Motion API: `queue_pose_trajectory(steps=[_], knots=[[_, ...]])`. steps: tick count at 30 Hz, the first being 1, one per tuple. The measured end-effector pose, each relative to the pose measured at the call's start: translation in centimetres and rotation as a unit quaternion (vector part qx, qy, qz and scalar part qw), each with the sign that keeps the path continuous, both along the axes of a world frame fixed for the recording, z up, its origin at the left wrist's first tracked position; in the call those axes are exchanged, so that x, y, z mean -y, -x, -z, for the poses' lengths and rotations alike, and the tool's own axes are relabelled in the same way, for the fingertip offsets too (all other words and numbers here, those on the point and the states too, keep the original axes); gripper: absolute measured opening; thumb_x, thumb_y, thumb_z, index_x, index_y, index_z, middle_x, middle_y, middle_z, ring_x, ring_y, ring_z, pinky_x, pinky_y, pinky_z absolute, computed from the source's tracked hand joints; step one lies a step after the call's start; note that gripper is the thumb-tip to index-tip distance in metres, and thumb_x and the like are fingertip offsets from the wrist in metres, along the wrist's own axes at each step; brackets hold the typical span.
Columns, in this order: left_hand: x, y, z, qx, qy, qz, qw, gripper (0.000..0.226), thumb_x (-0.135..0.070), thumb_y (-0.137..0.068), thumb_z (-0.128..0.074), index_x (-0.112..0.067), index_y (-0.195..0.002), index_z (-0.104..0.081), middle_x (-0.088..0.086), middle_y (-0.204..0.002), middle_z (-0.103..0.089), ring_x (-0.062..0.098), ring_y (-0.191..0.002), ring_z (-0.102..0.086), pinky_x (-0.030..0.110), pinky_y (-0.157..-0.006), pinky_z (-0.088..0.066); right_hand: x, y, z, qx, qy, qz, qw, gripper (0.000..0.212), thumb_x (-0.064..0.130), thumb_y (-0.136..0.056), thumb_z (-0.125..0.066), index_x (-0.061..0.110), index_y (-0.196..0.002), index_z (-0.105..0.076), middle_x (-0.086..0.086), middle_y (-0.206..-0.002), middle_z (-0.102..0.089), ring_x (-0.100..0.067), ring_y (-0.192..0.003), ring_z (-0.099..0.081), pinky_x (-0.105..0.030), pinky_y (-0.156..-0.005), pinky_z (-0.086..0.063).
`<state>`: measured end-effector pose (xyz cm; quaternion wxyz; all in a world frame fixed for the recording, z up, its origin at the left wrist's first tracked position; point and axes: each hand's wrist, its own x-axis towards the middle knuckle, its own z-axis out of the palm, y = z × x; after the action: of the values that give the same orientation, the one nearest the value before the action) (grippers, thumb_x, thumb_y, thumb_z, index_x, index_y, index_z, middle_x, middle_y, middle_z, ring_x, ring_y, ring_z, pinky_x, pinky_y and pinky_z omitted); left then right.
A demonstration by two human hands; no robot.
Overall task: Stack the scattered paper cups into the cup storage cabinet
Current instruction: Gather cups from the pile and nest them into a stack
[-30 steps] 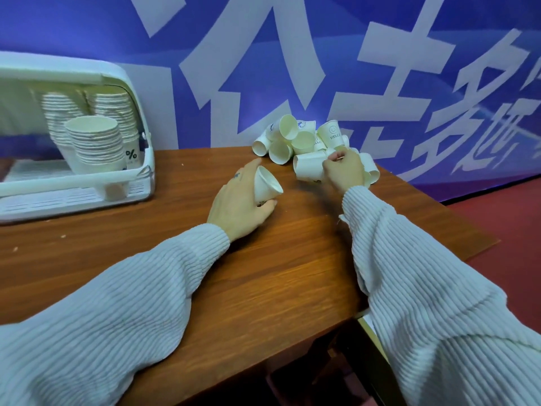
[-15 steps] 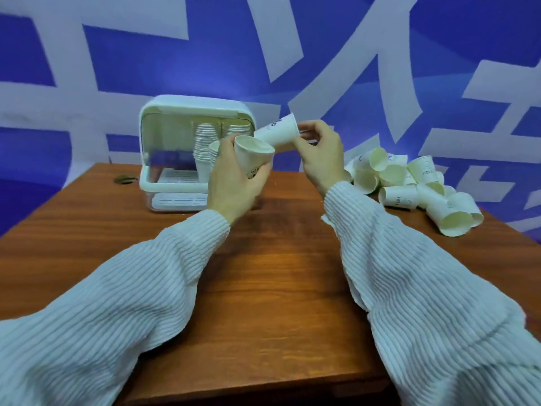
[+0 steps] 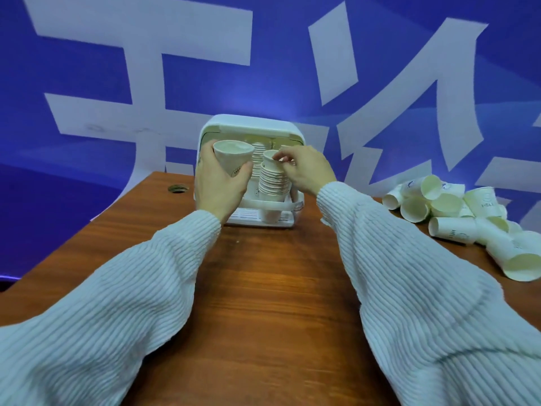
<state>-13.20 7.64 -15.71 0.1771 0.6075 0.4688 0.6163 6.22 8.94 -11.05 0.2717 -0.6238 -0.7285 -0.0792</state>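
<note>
Right hand (image 3: pixel 307 171) pinches the rim of the top cup (image 3: pixel 270 158) on the stack (image 3: pixel 272 186) at the front of the cabinet (image 3: pixel 251 127). Left hand (image 3: pixel 218 183), just left of the stack, grips a second cup (image 3: pixel 232 156), mouth up, waiting. The step looks like seating that top cup: press it straight down, rim level, so it nests without tilting the stack. Then release cleanly and bring in the left cup. On the table (image 3: pixel 263 288), well right of the cabinet, the loose cups (image 3: pixel 456 212) lie in a heap. More stacks stand behind, deeper in the cabinet.
</note>
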Motion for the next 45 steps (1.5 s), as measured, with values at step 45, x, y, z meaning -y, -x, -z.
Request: queue_pose_trajectory(steps=[45], knots=[[3.6, -18.3, 3.2, -0.247, -0.121, 0.15, 0.95, 0.058, -0.046, -0.089, -0.054, -0.013, -0.137, -0.056, 0.009, -0.142, -0.053, 0.033, -0.13, -0.048, 0.049, -0.11, -0.039, 11.9, -18.1, 6.9, -0.221, -0.007, 0.222, 0.95, 0.04, 0.025, -0.091, -0.054, 0.028, -0.13, -0.063, 0.009, -0.125, -0.067, -0.009, -0.116, -0.06, -0.037, -0.102, -0.048]])
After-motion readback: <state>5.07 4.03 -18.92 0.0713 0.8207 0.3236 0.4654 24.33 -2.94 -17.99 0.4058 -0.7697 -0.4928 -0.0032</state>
